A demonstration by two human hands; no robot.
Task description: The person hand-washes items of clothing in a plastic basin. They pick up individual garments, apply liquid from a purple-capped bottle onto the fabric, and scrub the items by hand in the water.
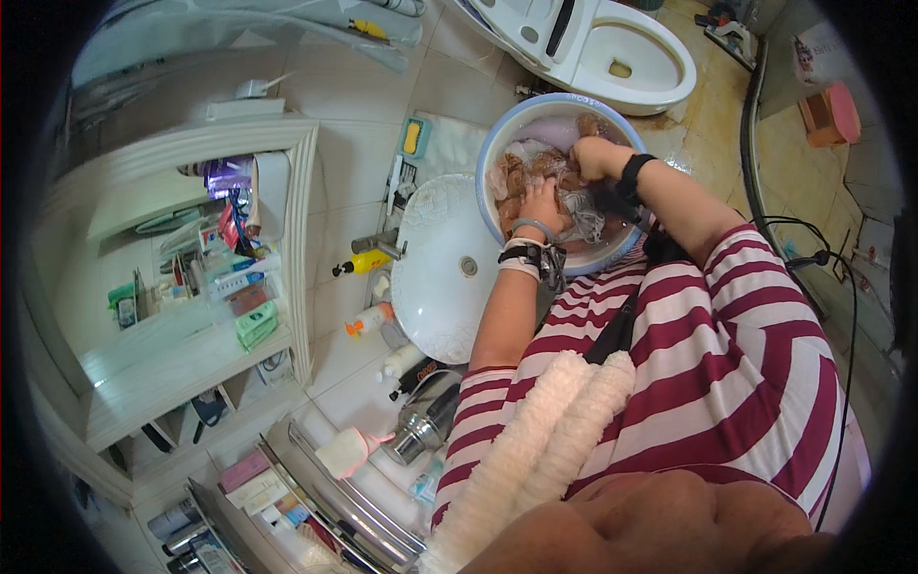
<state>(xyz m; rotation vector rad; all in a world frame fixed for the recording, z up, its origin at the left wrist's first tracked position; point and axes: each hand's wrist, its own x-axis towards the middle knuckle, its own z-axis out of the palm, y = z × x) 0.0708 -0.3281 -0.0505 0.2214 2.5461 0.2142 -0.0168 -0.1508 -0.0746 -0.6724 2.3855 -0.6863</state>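
A white basin with a blue rim (485, 158) holds water and wet laundry, including brown sheer cloth (516, 177), a grey stringy piece (583, 218) and a pale lilac piece (550, 131). My left hand (540, 206) lies on the brown and grey cloth with its fingers stretched out and somewhat apart. At the basin's right side, my right hand (601, 159) is closed, its fingers curled into the brown cloth; the fingertips are partly hidden. Both wrists wear dark bands. The lower right of the basin's contents is in shadow behind my right wrist.
Left of the basin is a white washbasin (435, 287) with a tap (375, 245) and a yellow bottle (363, 263). A toilet (631, 57) stands beyond. A mirrored cabinet (301, 258) and metal racks (335, 488) line the left wall. A black cable (846, 383) hangs at right.
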